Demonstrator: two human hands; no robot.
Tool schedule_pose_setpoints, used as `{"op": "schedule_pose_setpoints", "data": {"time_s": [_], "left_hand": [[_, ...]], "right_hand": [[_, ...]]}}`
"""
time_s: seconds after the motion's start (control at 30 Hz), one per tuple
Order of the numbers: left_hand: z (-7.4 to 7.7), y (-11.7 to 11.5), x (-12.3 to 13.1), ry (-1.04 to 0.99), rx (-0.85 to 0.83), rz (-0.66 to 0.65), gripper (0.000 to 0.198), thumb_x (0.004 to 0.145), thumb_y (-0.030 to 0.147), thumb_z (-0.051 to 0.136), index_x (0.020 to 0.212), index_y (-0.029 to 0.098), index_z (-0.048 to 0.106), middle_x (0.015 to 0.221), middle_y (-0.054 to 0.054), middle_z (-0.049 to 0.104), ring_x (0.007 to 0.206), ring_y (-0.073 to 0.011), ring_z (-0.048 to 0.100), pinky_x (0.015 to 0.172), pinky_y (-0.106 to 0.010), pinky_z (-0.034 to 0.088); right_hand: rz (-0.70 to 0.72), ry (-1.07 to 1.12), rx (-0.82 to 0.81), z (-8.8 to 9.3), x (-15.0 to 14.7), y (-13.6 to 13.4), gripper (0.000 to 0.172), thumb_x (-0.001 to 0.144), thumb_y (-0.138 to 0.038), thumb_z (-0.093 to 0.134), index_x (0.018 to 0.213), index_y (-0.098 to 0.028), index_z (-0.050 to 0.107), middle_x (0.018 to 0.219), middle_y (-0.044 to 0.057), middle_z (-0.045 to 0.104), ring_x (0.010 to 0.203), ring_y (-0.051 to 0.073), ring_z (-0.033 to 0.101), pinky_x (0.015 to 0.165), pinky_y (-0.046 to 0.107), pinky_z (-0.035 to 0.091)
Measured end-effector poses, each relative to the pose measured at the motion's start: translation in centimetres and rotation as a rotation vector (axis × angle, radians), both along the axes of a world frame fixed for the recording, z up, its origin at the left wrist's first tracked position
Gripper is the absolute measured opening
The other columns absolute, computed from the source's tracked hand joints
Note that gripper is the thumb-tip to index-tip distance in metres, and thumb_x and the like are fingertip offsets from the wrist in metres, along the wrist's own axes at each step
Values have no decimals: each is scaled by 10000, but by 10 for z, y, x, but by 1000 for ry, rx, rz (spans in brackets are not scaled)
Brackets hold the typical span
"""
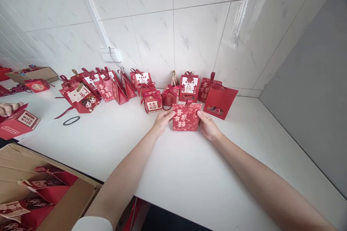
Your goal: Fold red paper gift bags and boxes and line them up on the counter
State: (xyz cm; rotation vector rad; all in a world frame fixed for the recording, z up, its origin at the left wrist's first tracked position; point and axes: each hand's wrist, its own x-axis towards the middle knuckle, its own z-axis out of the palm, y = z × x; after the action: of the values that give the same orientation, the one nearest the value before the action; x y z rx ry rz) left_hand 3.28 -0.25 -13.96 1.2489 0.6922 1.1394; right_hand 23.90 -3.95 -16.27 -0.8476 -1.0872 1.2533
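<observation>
red box (187, 117) stands upright on the white table (189, 173), just in front of a row of red boxes (116, 88) along the tiled wall. the left hand (162, 121) grips its left edge and the right hand (207, 124) grips its right edge, fingers curled onto the sides. its back and whatever is inside are hidden, and only a bit of ribbon shows at its top.

at the far left edge another person's hand (9, 108) is cut off by the frame. it rests on a flat red carton (18, 122), and whether it grips it cannot be told. the boxes in the row overlap, so many are only partly seen.

a brown carton (67, 205) at the lower left, cut off by the frame, holds folded red boxes with tags. a second brown box (32, 74) sits far left by the wall, its contents too small to make out. a red bag (220, 101) just behind the right hand has a small window, what is inside unclear.

the held box bears large pale chinese characters over a flower pattern. a small cube (151, 104) in the row shows a double-happiness sign. a black ring (71, 120) lies on the table well to the left.
</observation>
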Motion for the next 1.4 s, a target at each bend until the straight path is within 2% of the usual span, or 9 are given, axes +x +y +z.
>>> {"op": "schedule_pose_setpoints", "data": {"time_s": [0.13, 0.23, 0.37, 0.57, 0.8, 0.97, 1.13, 1.33, 1.4], "left_hand": [[-3, 1, 0, -5, 25, -41, 289, 728, 390, 716, 892, 153, 733, 978, -82, 714, 960, -224, 638, 936, -363, 442], [-5, 4, -1, 8, 31, -8, 293, 739, 391, 703, 917, 159, 725, 969, -74, 715, 944, -210, 638, 938, -362, 441], [-8, 10, -10, 174, 85, 40, 296, 676, 376, 751, 855, 144, 712, 925, -67, 714, 870, -193, 641, 884, -347, 462], [-16, 20, -32, 402, 32, -136, 372, 537, 333, 834, 789, 107, 678, 805, -87, 713, 728, -190, 655, 786, -372, 503], [-15, 22, -39, 439, 50, -332, 331, 591, 346, 800, 799, 107, 705, 825, -107, 722, 758, -215, 670, 802, -380, 509], [-16, 25, -42, 492, 83, -255, 327, 592, 360, 792, 793, 121, 693, 827, -88, 718, 764, -194, 663, 780, -343, 513], [-18, 27, -46, 681, 260, -181, 303, 559, 362, 796, 741, 142, 695, 730, -53, 689, 683, -172, 626, 667, -292, 501], [-18, 24, -44, 681, 257, -299, 300, 611, 353, 754, 810, 132, 712, 753, -50, 686, 700, -182, 620, 688, -304, 497], [-18, 23, -45, 672, 250, -265, 287, 596, 327, 759, 810, 142, 710, 764, -44, 685, 707, -183, 617, 687, -302, 494]], "right_hand": [[23, 32, 24, -1, 2, 1, 319, 773, -560, 624, 836, -250, 663, 926, 28, 702, 822, 225, 633, 766, 369, 490], [46, 78, 35, -2, 2, 1, 274, 775, -517, 649, 829, -250, 682, 926, 22, 704, 818, 212, 632, 784, 366, 484], [71, 51, 10, -5, 11, 4, 268, 745, -493, 689, 874, -258, 700, 936, 16, 704, 831, 195, 631, 804, 356, 478], [222, -192, -20, -10, 40, 8, 265, 623, -396, 799, 779, -214, 689, 820, 12, 686, 762, 170, 602, 797, 350, 471], [320, -298, 32, -3, 41, 4, 288, 678, -463, 742, 795, -209, 676, 846, 27, 684, 814, 193, 605, 852, 385, 458], [246, -363, 64, -8, 41, 8, 317, 666, -482, 742, 790, -199, 669, 780, 26, 666, 735, 173, 585, 765, 357, 471], [245, -475, 113, -19, 42, 11, 309, 642, -438, 769, 767, -182, 648, 755, 7, 642, 684, 145, 552, 675, 304, 448], [285, -503, 94, -17, 39, 13, 297, 652, -449, 755, 721, -178, 654, 716, -3, 643, 650, 140, 546, 651, 299, 442], [345, -488, 75, -13, 36, 9, 293, 662, -449, 748, 747, -179, 671, 749, 14, 664, 682, 162, 572, 674, 318, 458]]}}
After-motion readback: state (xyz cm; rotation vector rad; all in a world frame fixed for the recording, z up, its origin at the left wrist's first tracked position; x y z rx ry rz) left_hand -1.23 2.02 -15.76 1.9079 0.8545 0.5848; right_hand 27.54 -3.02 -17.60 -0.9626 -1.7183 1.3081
